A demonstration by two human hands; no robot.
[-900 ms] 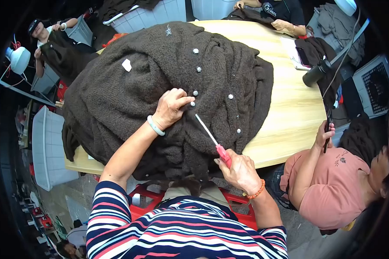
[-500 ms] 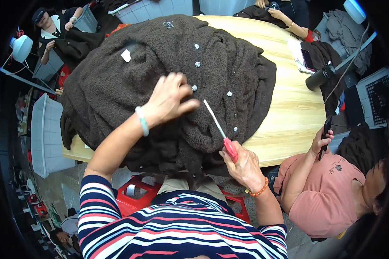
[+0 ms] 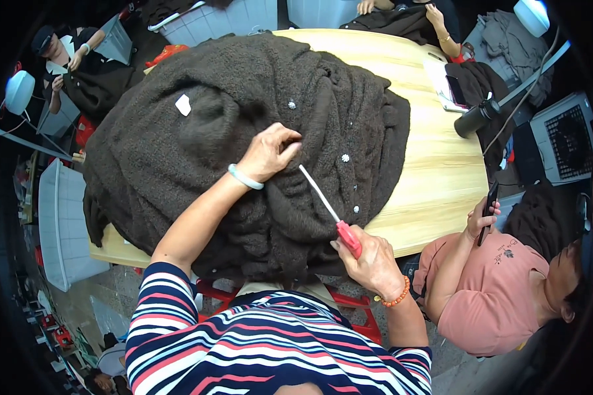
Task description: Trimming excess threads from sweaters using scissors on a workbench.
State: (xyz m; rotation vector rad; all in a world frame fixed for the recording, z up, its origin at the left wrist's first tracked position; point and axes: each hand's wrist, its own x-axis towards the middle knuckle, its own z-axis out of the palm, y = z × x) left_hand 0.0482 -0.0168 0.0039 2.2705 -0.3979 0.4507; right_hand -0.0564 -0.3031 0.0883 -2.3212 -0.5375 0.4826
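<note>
Dark garment (image 3: pixel 151 164) heaped over left and middle of table (image 3: pixel 441 178), left hand (image 3: pixel 268 153) curled on it, whether gripping cannot be told, right hand (image 3: pixel 373 264) nearer, grasping red-handled tool (image 3: pixel 348 239), shaft pointing far-left

Right of the dark brown, fleecy garment heap (image 3: pixel 244 118), you can pass over the pale wood-grained counter (image 3: pixel 438 164); farther right, a black cylindrical bottle (image 3: pixel 478 118) blocks you.

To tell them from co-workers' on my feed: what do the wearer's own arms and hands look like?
Short sleeves striped navy, white and red. Left hand ungloved, pale bangle at the wrist; right hand ungloved, orange beaded bracelet.
</note>
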